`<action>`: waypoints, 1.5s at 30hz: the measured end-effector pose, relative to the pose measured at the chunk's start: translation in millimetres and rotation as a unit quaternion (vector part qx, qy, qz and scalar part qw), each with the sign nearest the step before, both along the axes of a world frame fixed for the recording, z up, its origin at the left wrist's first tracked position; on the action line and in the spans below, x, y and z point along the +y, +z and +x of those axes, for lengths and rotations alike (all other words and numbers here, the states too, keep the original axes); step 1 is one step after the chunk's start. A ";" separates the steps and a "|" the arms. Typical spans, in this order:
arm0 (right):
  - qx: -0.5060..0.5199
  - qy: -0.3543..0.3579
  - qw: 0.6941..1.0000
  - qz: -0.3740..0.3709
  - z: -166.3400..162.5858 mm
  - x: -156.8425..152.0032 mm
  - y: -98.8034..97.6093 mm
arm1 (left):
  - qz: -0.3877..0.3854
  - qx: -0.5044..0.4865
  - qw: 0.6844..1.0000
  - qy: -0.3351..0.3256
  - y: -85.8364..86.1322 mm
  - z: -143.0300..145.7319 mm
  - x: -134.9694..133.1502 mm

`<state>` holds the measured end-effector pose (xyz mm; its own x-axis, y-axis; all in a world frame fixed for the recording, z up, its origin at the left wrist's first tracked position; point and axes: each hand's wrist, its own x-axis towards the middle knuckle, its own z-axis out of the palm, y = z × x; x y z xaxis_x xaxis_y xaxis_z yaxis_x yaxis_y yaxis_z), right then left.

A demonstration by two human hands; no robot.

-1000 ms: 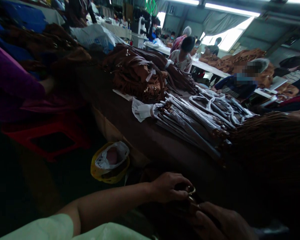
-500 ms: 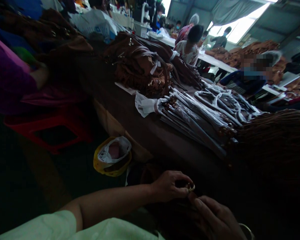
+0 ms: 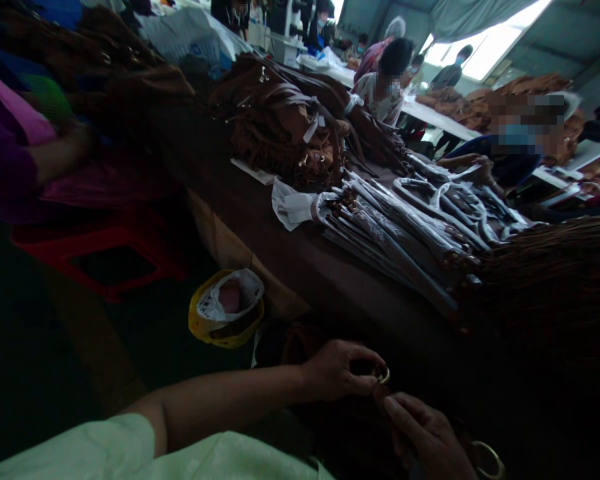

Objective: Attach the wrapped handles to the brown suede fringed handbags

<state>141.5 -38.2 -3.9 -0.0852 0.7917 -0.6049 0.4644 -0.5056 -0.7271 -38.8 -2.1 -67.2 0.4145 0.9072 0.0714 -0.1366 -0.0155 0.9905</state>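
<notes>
My left hand pinches a gold-coloured metal ring between thumb and fingers, low in the middle of the view. A short brown strap end hangs at this ring. Just to the right and nearer to me, my right hand closes its thumb and fingers on that strap. Beside my right wrist shows a larger gold-coloured hoop; whether it is worn or attached to something, I cannot tell. Dark brown material lies beneath both hands, its shape lost in shadow.
On the long dark table lie wrapped straps, a brown pile with metal clips and many brown cords. A yellow bag-lined bin and red stool stand left. Several people work nearby, one in a purple sleeve.
My right hand has shifted slightly up and left along the strap. My left hand stays nearly still on the ring. A co-worker's arm across the table has moved.
</notes>
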 end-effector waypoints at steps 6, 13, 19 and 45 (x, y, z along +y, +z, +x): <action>0.005 -0.006 1.000 0.009 -0.8 -0.8 -1.5 | 0.016 -0.003 1.000 -0.016 -4.1 1.0 1.2; -0.021 -0.052 0.997 0.053 -12.2 -6.2 4.1 | 0.007 -0.006 0.999 -0.033 -9.0 -2.8 4.7; 0.017 -0.053 0.998 0.031 -4.7 -9.3 -6.1 | 0.061 -0.051 0.994 -0.070 -6.6 -12.9 1.9; -0.009 -0.051 0.998 0.032 7.5 -17.1 -3.8 | 0.147 0.034 0.987 -0.047 -16.8 -0.8 -1.2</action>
